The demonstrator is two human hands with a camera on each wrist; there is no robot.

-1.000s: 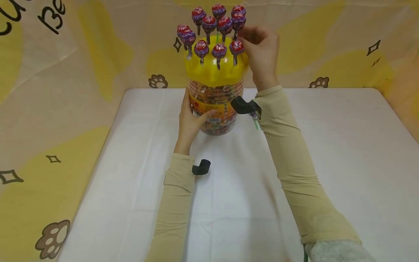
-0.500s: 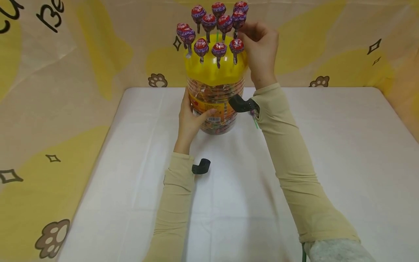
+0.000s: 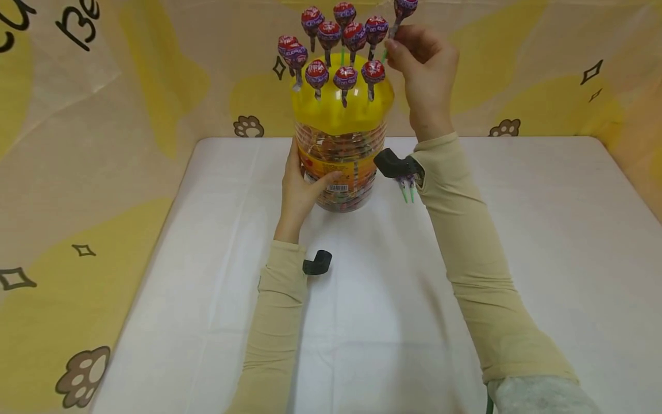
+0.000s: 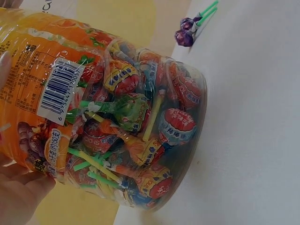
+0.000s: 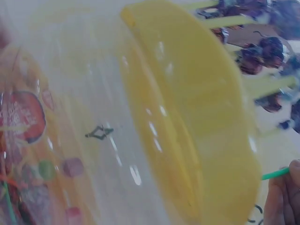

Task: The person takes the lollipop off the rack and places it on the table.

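Observation:
A clear plastic jar (image 3: 341, 149) with a domed yellow lid (image 3: 331, 118) stands upright on the table, full of wrapped lollipops. My left hand (image 3: 300, 192) grips its lower left side, thumb across the orange label (image 4: 28, 89). Several purple-and-red lollipops (image 3: 354, 36) stand stick-down in the lid. At the lid's right, my right hand (image 3: 429, 80) pinches another lollipop (image 3: 405, 8) by its stick, the ball pointing up. In the right wrist view, the green stick (image 5: 275, 174) runs from the fingers to the lid's edge; whether it touches the lid I cannot tell.
Two purple lollipops (image 4: 187, 33) with green sticks lie on the white tabletop (image 3: 372, 299), right of the jar. Behind the table hangs a yellow and beige patterned cloth (image 3: 496, 69). Black camera mounts (image 3: 318, 263) stick out from both wrists.
My right hand has moved right and slightly up from the lid, carrying the lollipop away from the standing ones. Both lollipops on the table now show beyond the sleeve. My left hand stays put.

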